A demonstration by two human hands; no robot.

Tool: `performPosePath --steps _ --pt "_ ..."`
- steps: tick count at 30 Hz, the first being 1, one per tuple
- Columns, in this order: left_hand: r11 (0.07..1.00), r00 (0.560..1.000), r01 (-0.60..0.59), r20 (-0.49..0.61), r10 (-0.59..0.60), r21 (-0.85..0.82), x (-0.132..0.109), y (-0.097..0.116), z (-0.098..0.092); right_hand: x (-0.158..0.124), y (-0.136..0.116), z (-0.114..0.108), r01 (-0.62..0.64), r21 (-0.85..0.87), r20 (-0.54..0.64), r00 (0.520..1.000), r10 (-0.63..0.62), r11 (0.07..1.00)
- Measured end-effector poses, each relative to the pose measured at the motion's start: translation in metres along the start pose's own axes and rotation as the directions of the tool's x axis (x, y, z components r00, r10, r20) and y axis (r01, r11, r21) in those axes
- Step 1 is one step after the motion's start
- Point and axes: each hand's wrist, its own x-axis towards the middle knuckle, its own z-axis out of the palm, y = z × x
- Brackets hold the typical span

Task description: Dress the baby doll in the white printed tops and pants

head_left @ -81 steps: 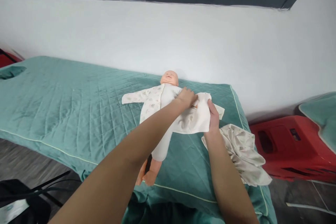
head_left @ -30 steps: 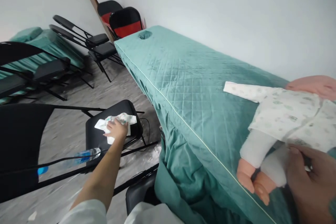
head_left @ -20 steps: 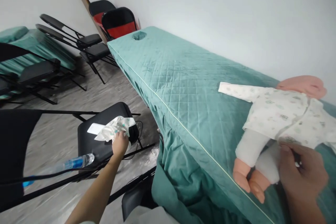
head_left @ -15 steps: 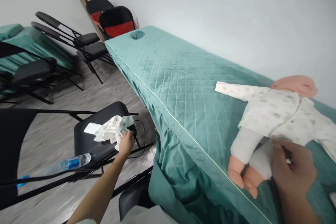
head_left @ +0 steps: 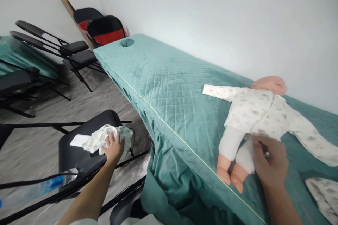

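A baby doll [head_left: 270, 85] lies on its back on the green quilted bed, in a white printed baby shirt [head_left: 241, 110] with spread sleeves and white leg coverings. My right hand [head_left: 271, 161] is closed at the shirt's lower edge, thumb and forefinger pinched on the fabric over the doll's leg. On the black folding chair to the left lies a crumpled white cloth with a green print [head_left: 99, 139]. My left hand [head_left: 114, 147] rests on that cloth with its fingers spread. A white flat rectangular item [head_left: 79, 140] sticks out beside the cloth.
The green bed [head_left: 169, 77] runs along the white wall and has a face hole [head_left: 127, 43] at its far end. A plastic bottle [head_left: 52, 184] lies by the chair [head_left: 67, 158]. More folded white printed fabric [head_left: 323, 197] lies at the bed's lower right. Several folding chairs stand at the back left.
My left hand's fingers have gone from closed at the cloth's edge to spread over it. My right hand stays at the shirt's hem. The view has shifted to the right.
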Motion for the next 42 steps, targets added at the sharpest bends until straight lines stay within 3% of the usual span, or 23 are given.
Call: performPosePath --steps 4,10,17,23,30,33,35,38,42 --pt "1.000 0.997 -0.004 -0.071 0.002 -0.021 0.007 -0.013 0.011 0.002 -0.002 0.000 -0.003 0.007 -0.006 1.000 0.003 1.000" --pt "1.000 0.994 -0.029 -0.102 0.028 -0.009 0.018 -0.015 0.007 0.001 -0.004 -0.001 -0.002 0.006 -0.002 1.000 0.002 1.000" --pt "0.995 0.996 0.069 -0.055 -0.073 -0.071 0.038 -0.022 -0.007 -0.001 -0.002 -0.001 -0.023 0.016 -0.004 1.000 0.023 1.000" --pt "0.974 0.977 0.185 -0.084 -0.197 -0.131 0.036 -0.027 -0.014 0.003 -0.005 -0.001 -0.006 0.018 0.005 1.000 0.006 1.000" --pt "0.973 0.957 0.051 -0.266 -0.112 -0.226 0.029 -0.009 -0.007 0.004 -0.007 0.001 -0.006 0.054 -0.007 1.000 0.006 0.999" --pt "0.941 0.931 -0.071 -0.361 -0.056 -0.331 0.029 0.013 -0.008 0.003 -0.007 0.001 -0.006 0.078 -0.039 0.999 0.009 0.997" --pt "0.882 0.905 -0.183 -0.425 -0.021 -0.434 0.028 0.042 -0.017 0.002 -0.008 -0.001 -0.028 0.090 -0.078 0.996 0.035 0.996" --pt "0.715 0.837 -0.435 -0.538 0.097 -0.547 0.012 0.106 -0.044 0.003 -0.009 -0.005 -0.064 0.120 -0.139 0.987 0.080 0.991" --pt "0.442 0.671 -0.710 -0.717 0.189 -0.548 -0.045 0.216 -0.100 0.015 -0.004 -0.015 -0.067 0.112 -0.149 0.985 0.083 0.991"
